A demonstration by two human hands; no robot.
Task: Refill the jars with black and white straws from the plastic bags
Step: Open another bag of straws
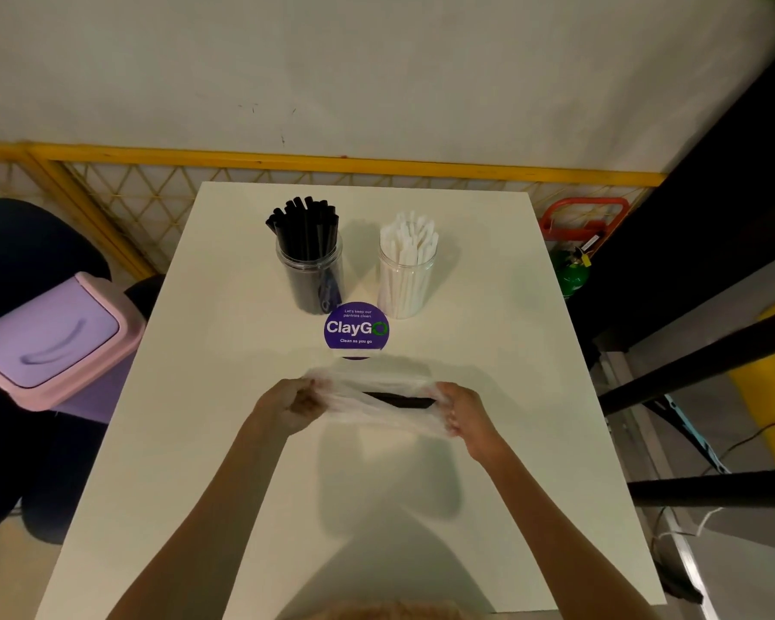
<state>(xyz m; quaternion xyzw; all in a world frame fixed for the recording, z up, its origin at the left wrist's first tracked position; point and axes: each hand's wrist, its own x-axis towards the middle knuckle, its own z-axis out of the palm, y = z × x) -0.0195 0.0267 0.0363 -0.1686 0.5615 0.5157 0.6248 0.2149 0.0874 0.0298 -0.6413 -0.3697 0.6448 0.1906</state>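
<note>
Two clear jars stand at the far middle of the white table (198, 440). The left jar (310, 272) holds black straws that stick out of its top. The right jar (406, 279) holds white straws. Above the table's middle I hold a clear plastic bag (372, 398) stretched sideways between both hands. My left hand (289, 407) grips its left end and my right hand (461, 407) grips its right end. A few black straws (399, 400) show through the bag near my right hand.
A round purple "ClayGo" sticker (356, 328) lies on the table just in front of the jars. A pink and purple swing-lid bin (50, 342) stands to the left of the table. Dark metal bars (699, 373) and a yellow post run along the right side.
</note>
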